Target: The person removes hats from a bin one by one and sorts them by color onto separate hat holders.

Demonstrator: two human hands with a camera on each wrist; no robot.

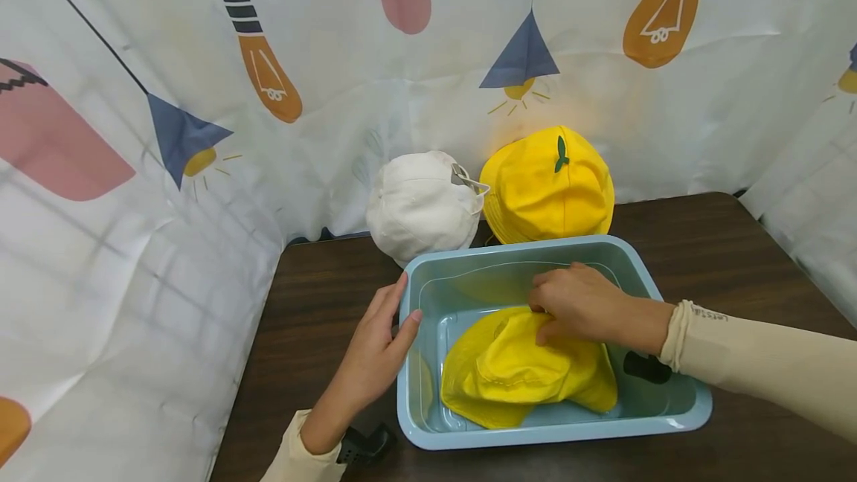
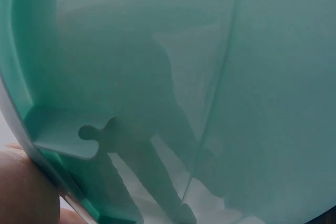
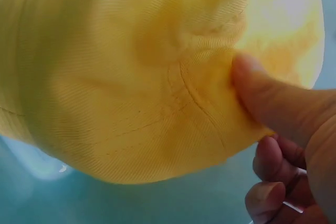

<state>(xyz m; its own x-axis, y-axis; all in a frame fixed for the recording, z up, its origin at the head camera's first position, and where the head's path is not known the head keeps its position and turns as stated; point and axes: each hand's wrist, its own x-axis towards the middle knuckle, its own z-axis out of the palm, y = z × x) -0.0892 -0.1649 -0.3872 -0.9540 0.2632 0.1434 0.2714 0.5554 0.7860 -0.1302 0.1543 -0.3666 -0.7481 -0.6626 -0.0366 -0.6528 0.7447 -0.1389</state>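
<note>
A yellow bucket hat (image 1: 515, 370) lies rumpled inside the light blue plastic basin (image 1: 535, 436). My right hand (image 1: 582, 303) reaches into the basin and pinches the hat's cloth. In the right wrist view the thumb (image 3: 262, 85) presses on the yellow fabric (image 3: 131, 119), fingers tucked under its edge. At the basin's left side my left hand (image 1: 375, 348) rests with fingers extended against the rim, the thumb tip over it. The left wrist view shows mostly the basin's smooth greenish wall (image 2: 262, 103), with part of a finger or thumb (image 2: 26, 187) at lower left.
Behind the basin, a white hat (image 1: 425, 207) with a strap and a yellow hat (image 1: 549, 184) with a green sprout mark sit side by side. They stand against a white lamp-print curtain (image 1: 402, 110). Everything is on a dark wooden table (image 1: 315, 303).
</note>
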